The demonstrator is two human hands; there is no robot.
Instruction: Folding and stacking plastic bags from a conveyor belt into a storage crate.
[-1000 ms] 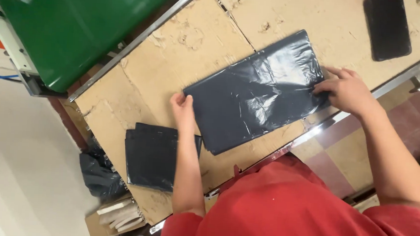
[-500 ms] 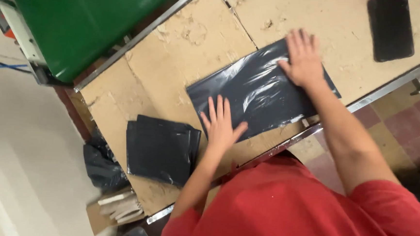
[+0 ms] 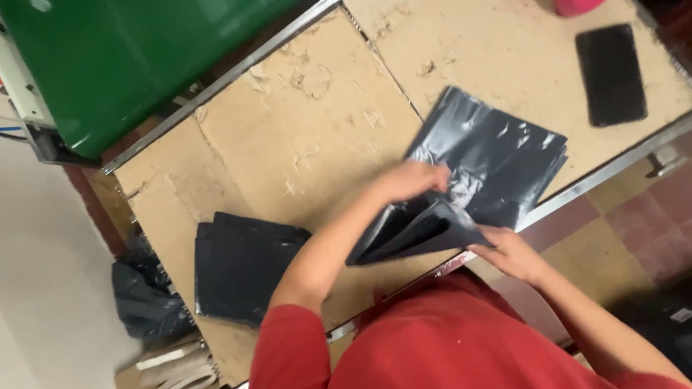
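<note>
Black plastic bag (image 3: 484, 159); tan tabletop (image 3: 285, 135); green bin (image 3: 131, 37).

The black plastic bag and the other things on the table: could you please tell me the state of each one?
Black plastic bag: partly folded, near edge lifted.
Left hand: on the bag's fold, gripping it.
Right hand: holding the lifted edge.
Stack of folded black bags: lying flat, untouched.
Black phone: face down or screen dark, lying flat.
Cardboard tabletop: worn, torn in patches.
</note>
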